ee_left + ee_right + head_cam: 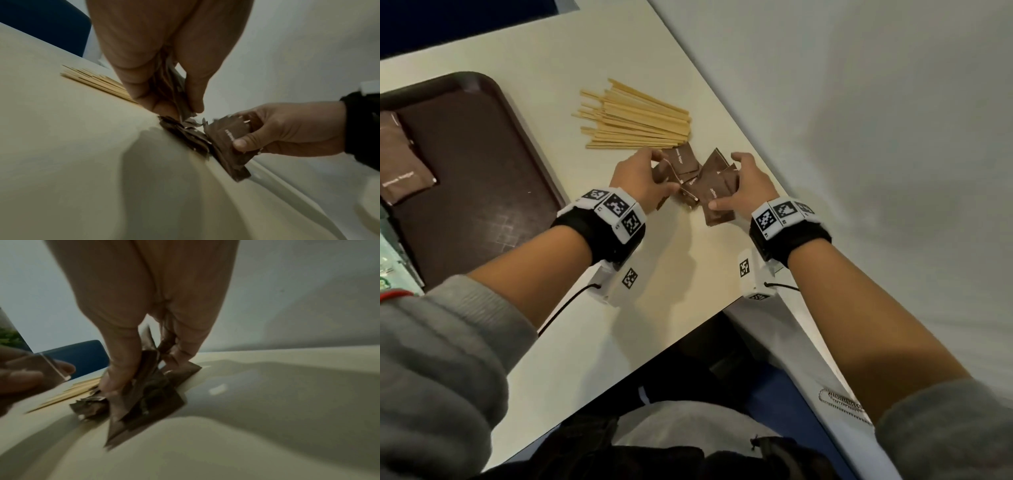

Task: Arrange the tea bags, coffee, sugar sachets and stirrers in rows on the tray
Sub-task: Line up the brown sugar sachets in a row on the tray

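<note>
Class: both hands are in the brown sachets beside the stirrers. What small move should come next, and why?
Probably carry them to the tray: the left hand and right hand each grip brown sachets, and the tray has bare space beside the few already there.

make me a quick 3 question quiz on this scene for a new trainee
1. True or false: the wooden stirrers already lie on the tray.
2. What do the left hand and right hand both grip? A) brown sachets B) stirrers C) the tray's rim
3. Fill in: a few brown sachets already lie at the tray's ____ end in the head view.

Key: 1 false, they lie fanned out on the table beside the tray. 2 A, the brown sachets. 3 left, the sachets on the tray.
</note>
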Available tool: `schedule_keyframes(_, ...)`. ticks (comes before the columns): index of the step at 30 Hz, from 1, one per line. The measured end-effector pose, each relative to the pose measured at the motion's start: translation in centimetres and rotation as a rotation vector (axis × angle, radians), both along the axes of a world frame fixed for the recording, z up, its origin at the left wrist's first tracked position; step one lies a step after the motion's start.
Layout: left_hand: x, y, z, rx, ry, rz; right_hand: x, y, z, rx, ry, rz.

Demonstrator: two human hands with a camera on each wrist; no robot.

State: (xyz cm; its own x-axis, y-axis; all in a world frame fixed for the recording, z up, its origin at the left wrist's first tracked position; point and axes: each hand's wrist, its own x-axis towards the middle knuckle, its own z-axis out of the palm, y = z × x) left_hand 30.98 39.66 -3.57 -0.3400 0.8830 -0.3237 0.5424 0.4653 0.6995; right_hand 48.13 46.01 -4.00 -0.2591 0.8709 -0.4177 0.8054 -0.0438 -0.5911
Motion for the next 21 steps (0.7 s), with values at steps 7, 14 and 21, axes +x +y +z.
schedule_keyframes(7,0.2,3.7,-0.6,-0.027,0.019,-0.041,-0.5,2.5,-0.6,0.038,-0.21,0.15)
schedule_keyframes(14,0.4,3.9,-1.8,-0.064,0.108,-0.06,-0.2,2.4,-1.1,0.015,-0.186,0.144)
schedule_keyframes(21,0.9,4.4,-2.8,0.008,0.034,-0.028,-0.6,1.7,-0.9,-0.031,0.014,0.142)
